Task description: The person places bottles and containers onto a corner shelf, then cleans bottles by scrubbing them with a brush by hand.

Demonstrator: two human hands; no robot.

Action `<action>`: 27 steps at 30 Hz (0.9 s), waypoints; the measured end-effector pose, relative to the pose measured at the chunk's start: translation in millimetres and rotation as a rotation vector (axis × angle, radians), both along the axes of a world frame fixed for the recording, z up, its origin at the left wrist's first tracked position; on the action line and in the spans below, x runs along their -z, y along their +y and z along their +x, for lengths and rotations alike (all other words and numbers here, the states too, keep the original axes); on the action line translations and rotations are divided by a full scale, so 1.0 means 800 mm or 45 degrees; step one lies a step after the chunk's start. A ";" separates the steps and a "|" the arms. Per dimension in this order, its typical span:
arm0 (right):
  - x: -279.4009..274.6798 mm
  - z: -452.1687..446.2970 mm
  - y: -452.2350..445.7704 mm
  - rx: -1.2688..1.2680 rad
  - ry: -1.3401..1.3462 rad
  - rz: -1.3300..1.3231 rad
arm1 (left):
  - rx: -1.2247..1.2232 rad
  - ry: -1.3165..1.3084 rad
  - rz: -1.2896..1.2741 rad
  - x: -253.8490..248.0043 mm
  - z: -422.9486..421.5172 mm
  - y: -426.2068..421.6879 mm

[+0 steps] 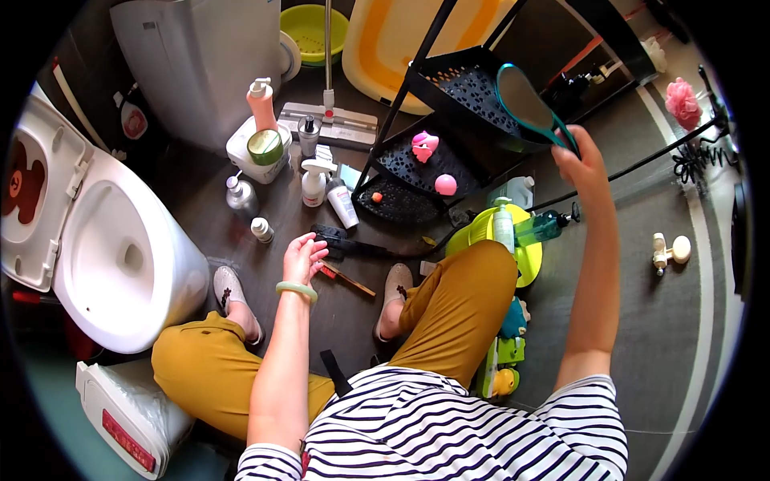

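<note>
Right hand (pixel 579 154) outstretched, grip closed around a teal-rimmed mirror (pixel 526 99), left hand (pixel 302 258) lower, grip released.

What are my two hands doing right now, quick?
Left hand: open, fingers loosely bent, nothing visible in it.
Right hand: closed, holding the teal-rimmed mirror by its handle.

The hand mirror (pixel 525 98) is partly covered by the right hand (pixel 583 159), the green basin (pixel 530 268) by the right knee (pixel 488 268); the far yellow tub (pixel 389 50) is cut off above.
</note>
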State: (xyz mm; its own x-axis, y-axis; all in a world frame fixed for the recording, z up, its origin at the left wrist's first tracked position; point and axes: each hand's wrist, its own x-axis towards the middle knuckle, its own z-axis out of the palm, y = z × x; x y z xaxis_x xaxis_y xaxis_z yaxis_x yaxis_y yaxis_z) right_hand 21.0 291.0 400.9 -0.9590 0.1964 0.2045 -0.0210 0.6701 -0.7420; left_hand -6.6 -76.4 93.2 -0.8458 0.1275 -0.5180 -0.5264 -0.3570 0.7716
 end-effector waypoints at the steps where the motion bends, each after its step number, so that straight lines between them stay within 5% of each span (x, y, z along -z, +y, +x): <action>1: 0.011 0.016 -0.001 -0.098 -0.043 -0.153 | 0.014 -0.005 -0.023 -0.002 0.001 -0.001; 4: 0.047 0.042 -0.017 -0.212 -0.344 -0.331 | 0.022 -0.034 -0.033 0.003 0.001 0.002; 11: 0.212 -0.027 -0.077 -0.495 -0.953 0.149 | 0.040 -0.055 -0.061 -0.009 0.003 0.005; 17: 0.341 -0.105 -0.109 -0.237 -1.399 0.249 | -0.028 -0.063 -0.020 -0.004 0.003 -0.003; 24: 0.471 -0.110 -0.109 0.725 -1.034 -0.909 | -0.068 -0.154 -0.005 0.005 0.004 -0.002; 27: 0.498 -0.113 -0.098 0.945 -0.974 -1.164 | -0.075 -0.192 -0.021 0.011 0.005 0.001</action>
